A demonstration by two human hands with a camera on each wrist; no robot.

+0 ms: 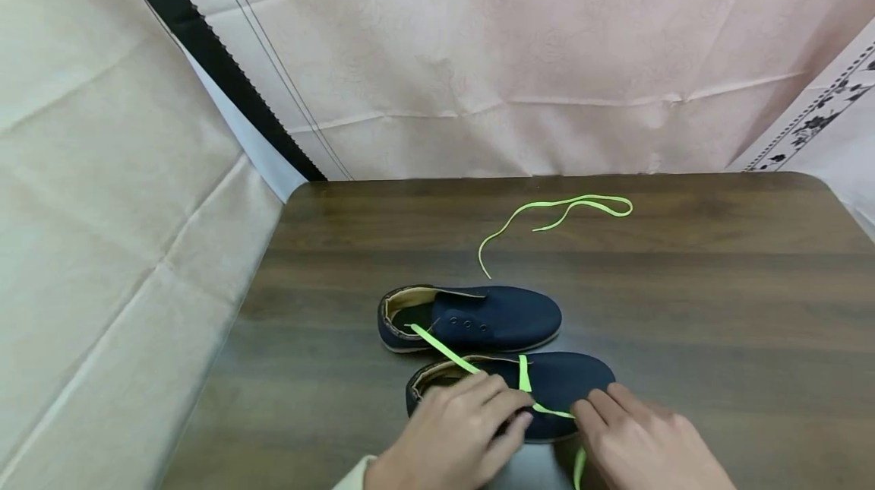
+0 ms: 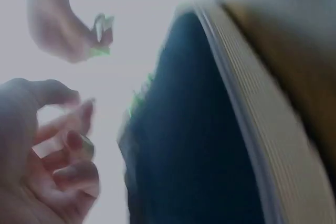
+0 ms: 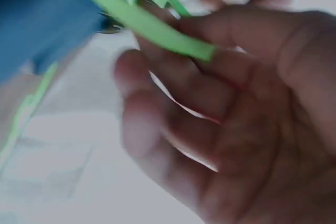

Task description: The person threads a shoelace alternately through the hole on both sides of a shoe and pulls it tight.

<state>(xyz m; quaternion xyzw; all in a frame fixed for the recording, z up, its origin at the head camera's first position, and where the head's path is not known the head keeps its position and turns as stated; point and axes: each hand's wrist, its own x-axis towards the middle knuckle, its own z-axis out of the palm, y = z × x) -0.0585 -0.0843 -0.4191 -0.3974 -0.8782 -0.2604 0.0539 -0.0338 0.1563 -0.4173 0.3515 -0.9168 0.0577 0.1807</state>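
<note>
Two navy slip-on style canvas shoes lie side by side, toes to the right: the far shoe (image 1: 513, 315) with bare eyelets, the near shoe (image 1: 570, 376) with a lime-green shoelace (image 1: 524, 374) on it. My right hand (image 1: 639, 433) is at the near shoe's toe and pinches the lace between thumb and index finger; in the right wrist view a lace end (image 3: 152, 32) lies across the fingers. Over the near shoe's opening is my left hand (image 1: 461, 425), fingers loosely bent, thumb apart from them. One lace end (image 1: 437, 343) stretches from beneath it across the far shoe.
Behind the shoes a second lime-green lace (image 1: 588, 200) lies looped on the brown wooden table (image 1: 718, 308). A pale cloth (image 1: 519, 57) hangs along the table's back edge, and another light sheet (image 1: 102, 209) covers the left side.
</note>
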